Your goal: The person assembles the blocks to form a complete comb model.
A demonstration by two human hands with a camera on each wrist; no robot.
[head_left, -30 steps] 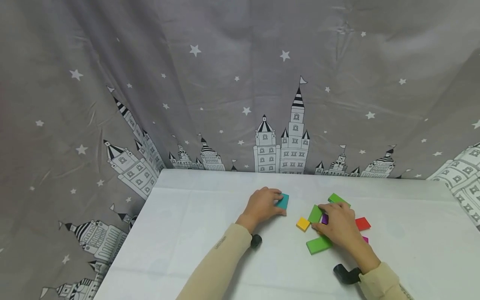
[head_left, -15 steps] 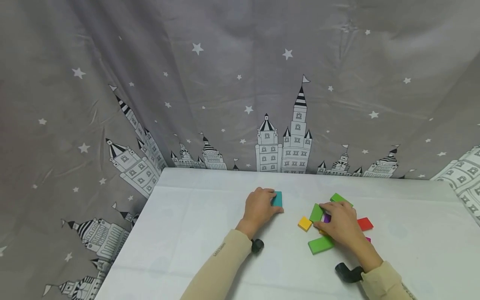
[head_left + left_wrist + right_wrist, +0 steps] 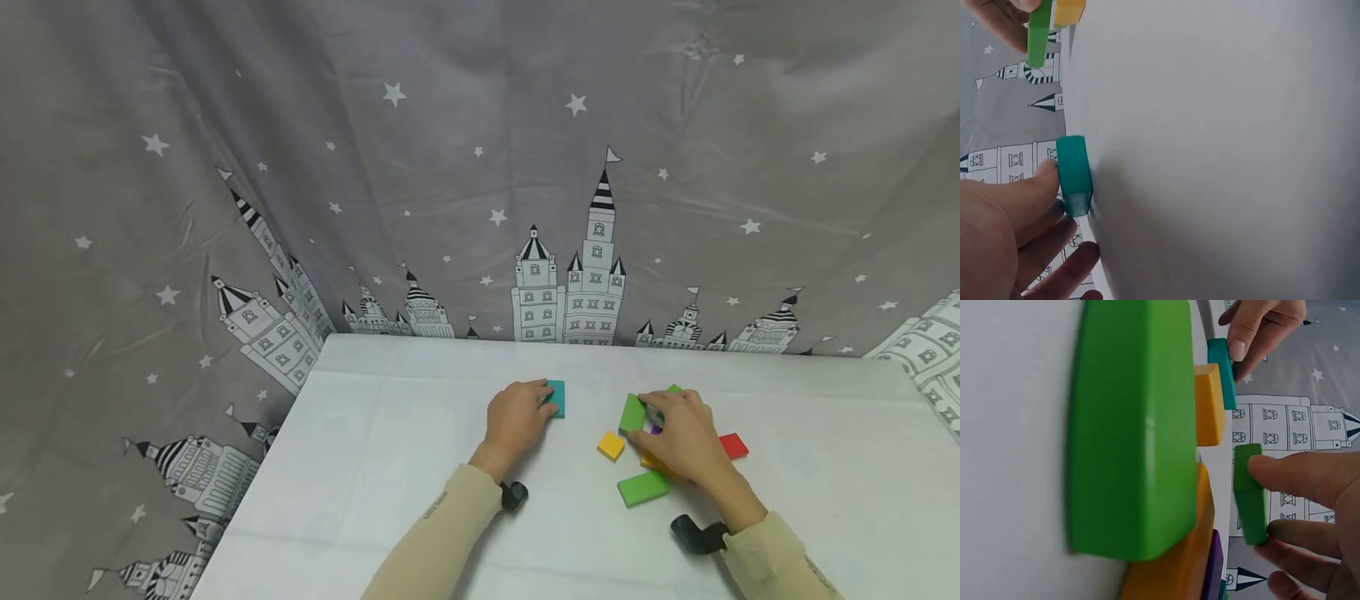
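Observation:
My left hand [image 3: 516,421] pinches a flat teal block [image 3: 557,400] between thumb and fingers on the white table. The left wrist view shows the thumb on the face of that teal block [image 3: 1074,165] and a fingertip at its lower end. To the right, my right hand [image 3: 686,429] grips a green rectangular block [image 3: 632,415] by its near and far ends. In the right wrist view, thumb and fingers hold this green block [image 3: 1250,494]. Under the right hand, a purple block [image 3: 656,430] and an orange-yellow block [image 3: 651,461] are partly hidden.
A small yellow square block [image 3: 611,447] lies left of the right hand. Another green block [image 3: 643,489] lies nearer me, a red block [image 3: 735,446] to the right. A further green block [image 3: 674,389] shows behind the right hand. A grey castle-print curtain [image 3: 450,167] hangs behind the table.
The teal block has slid left and straightened under my left hand. My right hand has moved slightly away from me with its green block. A magenta block at its right is now hidden.

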